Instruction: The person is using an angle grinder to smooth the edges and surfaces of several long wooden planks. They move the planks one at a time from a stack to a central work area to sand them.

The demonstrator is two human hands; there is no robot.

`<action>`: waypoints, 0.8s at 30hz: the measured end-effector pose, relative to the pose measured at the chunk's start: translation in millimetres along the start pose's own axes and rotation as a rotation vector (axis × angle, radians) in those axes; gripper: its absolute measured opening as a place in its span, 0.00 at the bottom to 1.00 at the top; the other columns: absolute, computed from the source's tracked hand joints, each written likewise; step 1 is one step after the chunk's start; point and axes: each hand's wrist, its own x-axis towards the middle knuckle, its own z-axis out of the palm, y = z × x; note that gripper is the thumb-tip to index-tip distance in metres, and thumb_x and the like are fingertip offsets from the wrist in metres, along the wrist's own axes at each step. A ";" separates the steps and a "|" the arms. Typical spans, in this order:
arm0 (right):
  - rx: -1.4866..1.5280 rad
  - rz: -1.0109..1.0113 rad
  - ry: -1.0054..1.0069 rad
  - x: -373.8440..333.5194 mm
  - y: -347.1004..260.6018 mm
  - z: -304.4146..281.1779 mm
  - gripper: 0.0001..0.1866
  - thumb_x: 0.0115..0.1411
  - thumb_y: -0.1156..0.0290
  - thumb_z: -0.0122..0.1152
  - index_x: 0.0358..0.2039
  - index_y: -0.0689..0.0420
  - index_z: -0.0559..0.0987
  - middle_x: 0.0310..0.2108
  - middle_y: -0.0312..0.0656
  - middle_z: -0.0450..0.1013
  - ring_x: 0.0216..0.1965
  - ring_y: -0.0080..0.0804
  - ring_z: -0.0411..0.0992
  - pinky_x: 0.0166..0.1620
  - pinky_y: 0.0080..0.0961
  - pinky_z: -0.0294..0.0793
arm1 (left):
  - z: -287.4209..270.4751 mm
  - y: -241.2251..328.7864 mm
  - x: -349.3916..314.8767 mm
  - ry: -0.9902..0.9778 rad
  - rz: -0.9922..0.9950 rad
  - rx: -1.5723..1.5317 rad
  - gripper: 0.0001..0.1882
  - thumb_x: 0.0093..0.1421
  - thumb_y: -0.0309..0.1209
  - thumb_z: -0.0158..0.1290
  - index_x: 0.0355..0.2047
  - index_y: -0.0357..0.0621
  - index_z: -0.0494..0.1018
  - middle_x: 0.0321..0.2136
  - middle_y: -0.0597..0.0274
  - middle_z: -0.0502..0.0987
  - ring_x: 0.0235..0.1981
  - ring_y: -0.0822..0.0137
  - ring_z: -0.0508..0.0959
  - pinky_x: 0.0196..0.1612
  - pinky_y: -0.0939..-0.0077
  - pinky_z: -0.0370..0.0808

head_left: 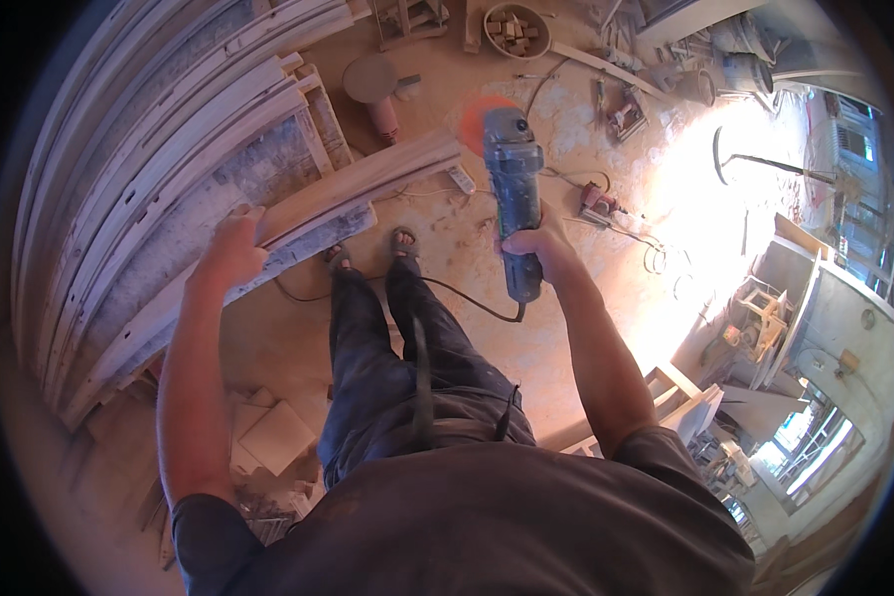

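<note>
The right hand [538, 248] has its fingers wrapped around the body of a dark angle grinder [516, 184], which is held up in front of the person, right of a long wooden board [368, 184]. Its orange disc [475, 121] shows as a blur just beside the board's far end (whether the two touch, I cannot tell). The left hand [233, 248] grasps the board's nearer end, thumb on the near side and fingers bent over the top. More long timber strips [179, 149] lie to the left. A dark cord [467, 298] trails from the grinder past the sandalled feet [404, 241].
</note>
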 end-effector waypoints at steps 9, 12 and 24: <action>-0.096 -0.009 -0.064 16.6 -14.6 -4.0 0.30 0.39 0.79 0.66 0.47 0.63 0.74 0.29 0.42 0.77 0.29 0.33 0.77 0.37 0.30 0.78 | -4.7 7.2 0.4 -0.002 -0.002 0.001 0.32 0.50 0.18 0.59 0.59 0.30 0.71 0.60 0.39 0.71 0.63 0.40 0.70 0.67 0.58 0.69; -0.162 -0.052 -0.073 17.9 -2.0 -16.2 0.31 0.36 0.78 0.63 0.46 0.65 0.73 0.30 0.44 0.77 0.28 0.35 0.76 0.35 0.33 0.78 | -7.9 10.7 -1.3 -0.010 -0.012 -0.015 0.32 0.50 0.19 0.60 0.59 0.30 0.71 0.61 0.39 0.71 0.62 0.40 0.71 0.66 0.57 0.69; 0.040 0.070 0.078 -28.6 -24.1 11.5 0.29 0.40 0.76 0.62 0.47 0.63 0.73 0.30 0.45 0.77 0.28 0.36 0.77 0.36 0.32 0.79 | 43.6 3.5 -12.4 0.307 0.050 0.043 0.33 0.46 0.21 0.64 0.56 0.42 0.75 0.52 0.53 0.74 0.55 0.46 0.75 0.56 0.55 0.76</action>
